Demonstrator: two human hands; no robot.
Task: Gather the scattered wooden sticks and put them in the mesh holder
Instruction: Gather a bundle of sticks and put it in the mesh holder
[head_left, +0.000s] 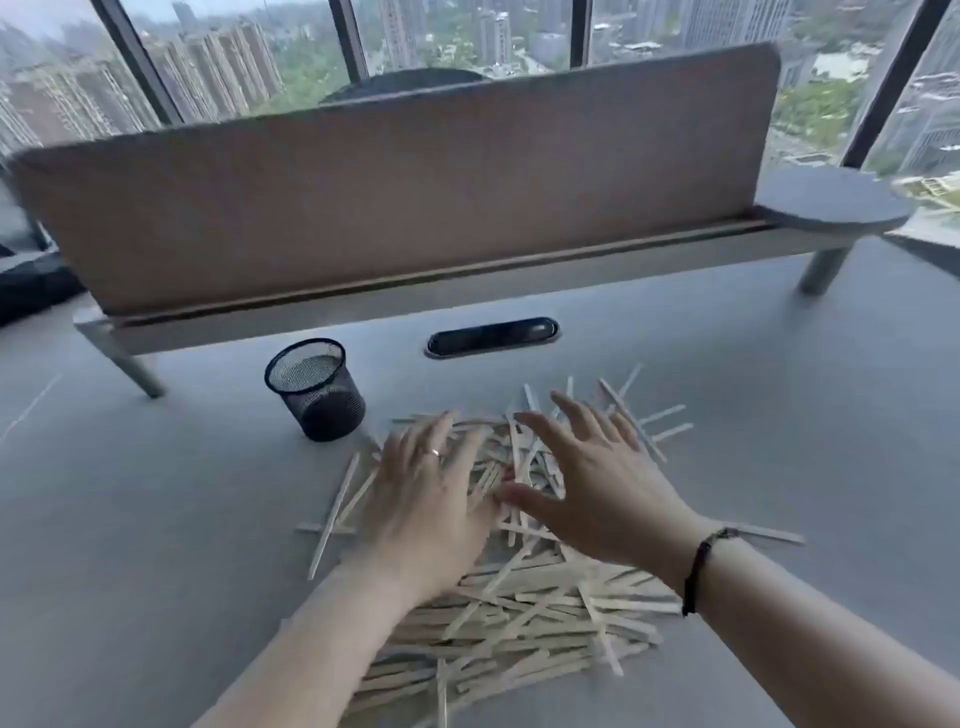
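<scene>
Both grips released — left hand (431, 499) and right hand (597, 483) were laid flat on wooden sticks (519, 613), centre frame; mesh holder (316, 388) stood upright, upper left of them.

Mesh holder (315, 388) left behind sticks (524, 608)

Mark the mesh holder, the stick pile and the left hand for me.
mesh holder (324, 402), head view, on its dark mesh side wall.
stick pile (540, 618), head view, on overlapping sticks near the pile's middle.
left hand (431, 499), head view, on the back of the hand.

Both my left hand (426, 499) and right hand (592, 483) are spread flat over the wooden sticks (524, 608), mesh holder (316, 389) sitting just beside them.
</scene>
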